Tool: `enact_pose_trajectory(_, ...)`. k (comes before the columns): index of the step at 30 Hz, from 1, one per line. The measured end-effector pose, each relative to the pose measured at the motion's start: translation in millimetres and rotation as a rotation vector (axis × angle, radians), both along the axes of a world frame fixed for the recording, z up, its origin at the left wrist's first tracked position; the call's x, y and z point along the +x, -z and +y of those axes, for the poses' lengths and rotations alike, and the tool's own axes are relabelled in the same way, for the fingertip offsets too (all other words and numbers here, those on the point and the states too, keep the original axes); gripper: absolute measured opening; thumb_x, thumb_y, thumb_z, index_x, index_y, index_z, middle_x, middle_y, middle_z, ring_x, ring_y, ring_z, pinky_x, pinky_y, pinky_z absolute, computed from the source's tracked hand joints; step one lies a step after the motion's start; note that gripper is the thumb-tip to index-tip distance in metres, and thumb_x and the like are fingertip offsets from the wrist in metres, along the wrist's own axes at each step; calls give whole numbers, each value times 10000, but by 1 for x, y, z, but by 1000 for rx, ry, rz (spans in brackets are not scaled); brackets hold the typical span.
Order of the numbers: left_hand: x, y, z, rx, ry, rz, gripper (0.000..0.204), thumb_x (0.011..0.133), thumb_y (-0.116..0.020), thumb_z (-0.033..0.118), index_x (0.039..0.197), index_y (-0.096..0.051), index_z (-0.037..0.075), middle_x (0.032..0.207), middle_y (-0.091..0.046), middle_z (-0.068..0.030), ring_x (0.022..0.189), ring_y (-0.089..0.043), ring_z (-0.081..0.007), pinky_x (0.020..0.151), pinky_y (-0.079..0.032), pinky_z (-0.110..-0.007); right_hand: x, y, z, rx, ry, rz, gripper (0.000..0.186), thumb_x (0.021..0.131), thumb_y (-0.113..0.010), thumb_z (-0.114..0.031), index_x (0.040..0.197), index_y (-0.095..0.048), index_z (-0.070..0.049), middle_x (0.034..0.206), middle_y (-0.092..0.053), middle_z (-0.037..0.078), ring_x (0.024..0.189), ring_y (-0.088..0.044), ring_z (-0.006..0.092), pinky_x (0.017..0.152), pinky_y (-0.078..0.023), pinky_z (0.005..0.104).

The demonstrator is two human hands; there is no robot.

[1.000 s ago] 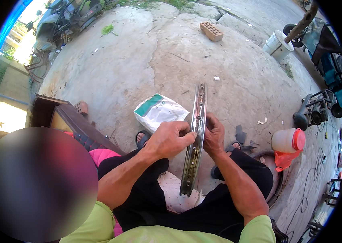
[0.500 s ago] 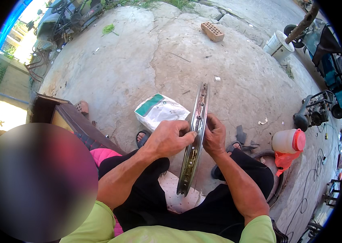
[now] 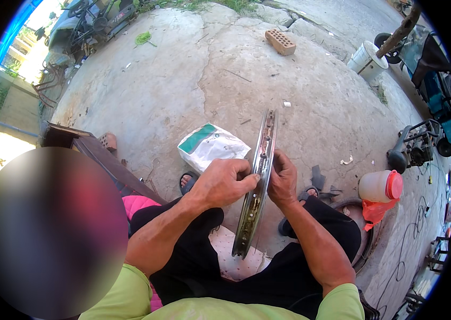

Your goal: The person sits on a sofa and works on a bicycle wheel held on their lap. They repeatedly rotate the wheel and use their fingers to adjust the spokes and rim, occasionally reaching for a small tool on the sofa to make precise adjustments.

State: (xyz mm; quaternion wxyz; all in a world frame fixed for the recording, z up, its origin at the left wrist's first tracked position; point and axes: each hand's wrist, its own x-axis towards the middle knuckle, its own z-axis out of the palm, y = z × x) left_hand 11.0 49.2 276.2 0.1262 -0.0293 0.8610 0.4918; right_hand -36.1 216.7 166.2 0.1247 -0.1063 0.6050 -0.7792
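Wheel rim [image 3: 252,205] leaning further, likely mere re-angling; left hand [image 3: 222,182] clamped on rim's left edge, right hand [image 3: 283,180] at rim's right, closure unclear

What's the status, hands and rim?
Left hand on metal rim, right hand at its right side. Rim edge-on. White bag on ground beyond.

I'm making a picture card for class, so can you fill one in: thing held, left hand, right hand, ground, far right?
Thing held: metal wheel rim, seen nearly edge-on
Left hand: at its left side, thumb on it
Right hand: gripping its right side
Ground: white-and-green bag, holed brick
Far right: red-lidded tub, white bucket
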Motion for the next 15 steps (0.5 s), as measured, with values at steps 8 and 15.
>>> enact_pose_trajectory(8,-9,-5,-6,58,-185,145,239,886,-721,240,962,-715,13,611,-593,-17,549,-460,-63,510,-390,-290,3,-5,-2,9,-21,-42,145,982,-612,-79,1098,-593,7,990,-651,39,820,-629,84,698,-518,242)
enact_pose_trajectory(15,-19,13,3,-184,-36,286,227,820,-663,187,998,-723,59,755,-687,-149,688,-678,-319,637,-527,-400,10,-3,-6,-24,-27,-54,135,974,-615,-67,1089,-599,2,956,-663,39,774,-641,87,668,-525,236)
